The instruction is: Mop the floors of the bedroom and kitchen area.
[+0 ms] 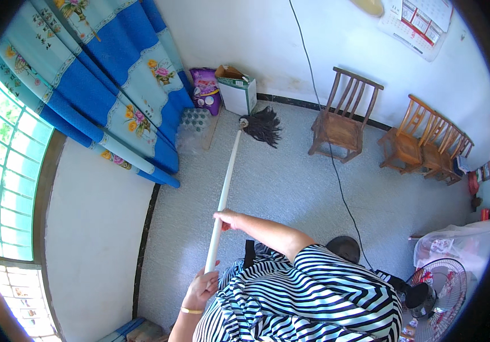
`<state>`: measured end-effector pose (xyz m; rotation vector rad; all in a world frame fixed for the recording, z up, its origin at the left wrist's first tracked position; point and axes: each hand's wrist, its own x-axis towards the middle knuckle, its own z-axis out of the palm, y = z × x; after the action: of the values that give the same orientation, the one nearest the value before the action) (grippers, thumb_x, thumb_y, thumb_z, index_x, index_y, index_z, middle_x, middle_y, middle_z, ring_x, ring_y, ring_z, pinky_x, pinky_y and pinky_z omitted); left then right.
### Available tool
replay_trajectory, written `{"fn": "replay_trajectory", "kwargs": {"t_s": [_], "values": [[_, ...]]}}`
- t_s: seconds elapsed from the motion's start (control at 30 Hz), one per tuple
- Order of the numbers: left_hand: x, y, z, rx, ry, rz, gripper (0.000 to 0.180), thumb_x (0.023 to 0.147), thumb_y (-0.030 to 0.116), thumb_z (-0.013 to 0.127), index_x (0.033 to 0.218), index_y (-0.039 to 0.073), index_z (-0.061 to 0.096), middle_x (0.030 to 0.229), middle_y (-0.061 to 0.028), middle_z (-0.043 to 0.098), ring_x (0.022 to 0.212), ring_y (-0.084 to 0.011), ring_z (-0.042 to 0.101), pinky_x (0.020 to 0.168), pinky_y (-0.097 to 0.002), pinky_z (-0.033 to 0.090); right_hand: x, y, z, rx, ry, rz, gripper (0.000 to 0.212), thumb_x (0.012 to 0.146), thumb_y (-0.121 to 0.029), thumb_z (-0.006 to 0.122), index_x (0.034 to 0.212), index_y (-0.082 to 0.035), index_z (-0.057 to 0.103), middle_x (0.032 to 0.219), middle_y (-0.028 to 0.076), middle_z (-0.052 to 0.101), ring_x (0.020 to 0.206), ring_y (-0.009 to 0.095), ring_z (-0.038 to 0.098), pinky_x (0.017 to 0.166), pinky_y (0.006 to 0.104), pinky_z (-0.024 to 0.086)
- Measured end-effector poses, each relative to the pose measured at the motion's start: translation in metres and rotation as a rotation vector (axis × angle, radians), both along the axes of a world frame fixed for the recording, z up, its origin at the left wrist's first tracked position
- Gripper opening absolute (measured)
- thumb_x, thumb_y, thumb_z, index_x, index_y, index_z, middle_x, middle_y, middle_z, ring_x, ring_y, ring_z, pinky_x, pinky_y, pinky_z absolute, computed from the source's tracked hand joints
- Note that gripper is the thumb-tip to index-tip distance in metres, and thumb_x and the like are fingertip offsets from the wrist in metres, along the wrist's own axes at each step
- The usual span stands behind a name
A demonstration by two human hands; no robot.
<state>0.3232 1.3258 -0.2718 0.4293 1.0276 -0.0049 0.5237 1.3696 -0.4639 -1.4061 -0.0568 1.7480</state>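
Observation:
A mop with a long white handle [229,171] reaches away from me across the grey floor. Its dark, stringy mop head [264,127] lies on the floor near the white box, with the strands spread to the right. My right hand [227,219] is closed around the middle of the handle. Close to my body, my left hand [202,284], with a bracelet on its wrist, grips the near end; part of its fingers is hidden behind the handle.
By the far wall stand an open white-and-green box [238,96], a purple bag [206,91] and clear plastic containers [195,122]. Wooden chairs [339,128] line the right. A black cable [336,171] crosses the floor to a fan [435,296]. A blue curtain [136,74] hangs left.

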Motion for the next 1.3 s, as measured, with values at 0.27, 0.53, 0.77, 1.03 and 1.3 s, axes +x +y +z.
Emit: {"fn": "replay_trajectory", "kwargs": {"t_s": [0.27,0.53,0.77,1.03,1.3], "values": [[0.055,0.023,-0.007,0.090,-0.036,-0.162,0.040,0.068,0.001,0.048,0.106,0.000,0.034,0.051,0.0009,0.036,0.033,-0.0065,0.032,0.028,-0.0181,0.025,0.036,0.021,0.002,-0.021,0.010,-0.426,0.024,0.069,-0.014,0.047,0.086,0.000,0.039,0.063,0.011,0.045,0.051,0.023,0.049,0.046,0.0365,0.046],[0.044,-0.005,-0.030,0.094,-0.025,-0.104,0.037,0.070,0.002,0.046,0.106,0.002,0.034,0.052,0.0021,0.033,0.034,-0.0048,0.030,0.030,-0.0169,0.024,0.031,0.008,-0.022,-0.110,-0.082,-0.320,0.024,0.068,-0.014,0.050,0.085,0.001,0.040,0.065,0.011,0.046,0.049,0.025,0.051,0.040,0.0372,0.044],[-0.055,-0.037,0.011,0.320,0.183,-0.210,0.031,0.070,0.000,0.044,0.101,-0.001,0.041,0.056,0.0035,0.036,0.042,-0.0026,0.030,0.034,-0.0132,0.022,-0.084,-0.026,-0.018,-0.123,-0.079,0.025,0.028,0.072,-0.030,0.049,0.077,-0.002,0.047,0.065,0.010,0.051,0.052,0.024,0.053,0.038,0.0340,0.042],[-0.118,-0.063,0.061,0.465,0.503,-0.089,0.029,0.069,0.005,0.048,0.097,-0.002,0.046,0.064,-0.0045,0.048,0.053,-0.0093,0.044,0.047,-0.0187,0.034,-0.139,-0.059,-0.011,-0.219,0.652,0.442,0.033,0.073,-0.037,0.044,0.077,-0.005,0.051,0.068,0.008,0.054,0.064,0.020,0.055,0.052,0.0329,0.043],[-0.106,-0.076,0.132,1.024,0.791,-0.300,0.022,0.071,0.007,0.048,0.090,-0.004,0.051,0.076,-0.0091,0.055,0.069,-0.0132,0.051,0.063,-0.0233,0.039,-0.100,-0.015,-0.060,-0.368,0.527,-0.388,0.017,0.073,-0.014,0.044,0.087,-0.006,0.039,0.065,0.009,0.047,0.058,0.022,0.052,0.049,0.0371,0.046]]}}
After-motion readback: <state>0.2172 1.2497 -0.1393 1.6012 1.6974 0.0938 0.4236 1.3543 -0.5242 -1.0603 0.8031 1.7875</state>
